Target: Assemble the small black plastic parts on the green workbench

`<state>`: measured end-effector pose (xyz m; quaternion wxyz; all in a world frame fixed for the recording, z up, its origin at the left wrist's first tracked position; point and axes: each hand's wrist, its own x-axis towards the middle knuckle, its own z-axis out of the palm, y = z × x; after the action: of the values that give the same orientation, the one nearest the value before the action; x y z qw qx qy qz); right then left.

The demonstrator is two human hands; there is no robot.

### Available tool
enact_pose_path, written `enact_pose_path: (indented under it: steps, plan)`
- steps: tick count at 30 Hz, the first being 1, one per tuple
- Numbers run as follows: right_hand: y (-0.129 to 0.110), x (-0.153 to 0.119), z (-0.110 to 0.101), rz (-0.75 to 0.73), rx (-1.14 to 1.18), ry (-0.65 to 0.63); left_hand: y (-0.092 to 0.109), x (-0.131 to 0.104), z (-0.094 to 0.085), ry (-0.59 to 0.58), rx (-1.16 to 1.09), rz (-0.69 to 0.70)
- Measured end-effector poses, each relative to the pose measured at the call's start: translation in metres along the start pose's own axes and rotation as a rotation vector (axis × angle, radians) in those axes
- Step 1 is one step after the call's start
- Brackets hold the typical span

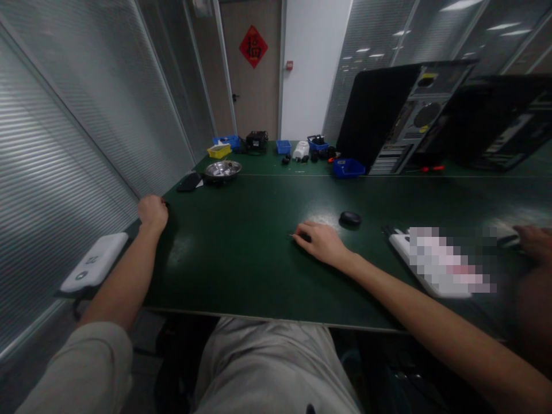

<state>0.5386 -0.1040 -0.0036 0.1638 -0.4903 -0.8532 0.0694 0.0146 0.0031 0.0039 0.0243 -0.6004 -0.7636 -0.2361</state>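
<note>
At the table's left edge, my left hand is closed like a fist. Something small and dark shows at its fingertips, too little to name. My right hand rests on the dark green tabletop, fingers curled together in a pinch. A thin, short tip pokes out from between its thumb and forefinger; what it belongs to cannot be made out. A black computer mouse lies just beyond and to the right of that hand. Left of my left forearm is a white flat device.
Along the back stand a metal dish, a yellow tray, blue bins and a black computer case. A dark flat object lies by the dish. At right, another person's hand is near a partly blurred white object.
</note>
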Motion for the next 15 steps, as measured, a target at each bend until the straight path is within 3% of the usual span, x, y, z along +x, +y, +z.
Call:
enact_pose_path:
  steps: [4,10,13,15]
  plan:
    - [0.000,0.000,-0.001,-0.005,0.008,0.001,-0.003,0.002,0.004,0.078,0.086,-0.124]
    - [0.003,0.000,0.003,-0.013,-0.006,0.003,-0.010,0.000,0.007,0.099,0.072,-0.114]
    - [0.004,-0.001,0.004,-0.019,-0.008,0.006,0.009,0.001,0.008,0.101,0.031,-0.033]
    - [0.003,-0.002,0.005,-0.022,-0.015,0.020,0.040,-0.007,0.009,0.080,-0.055,0.093]
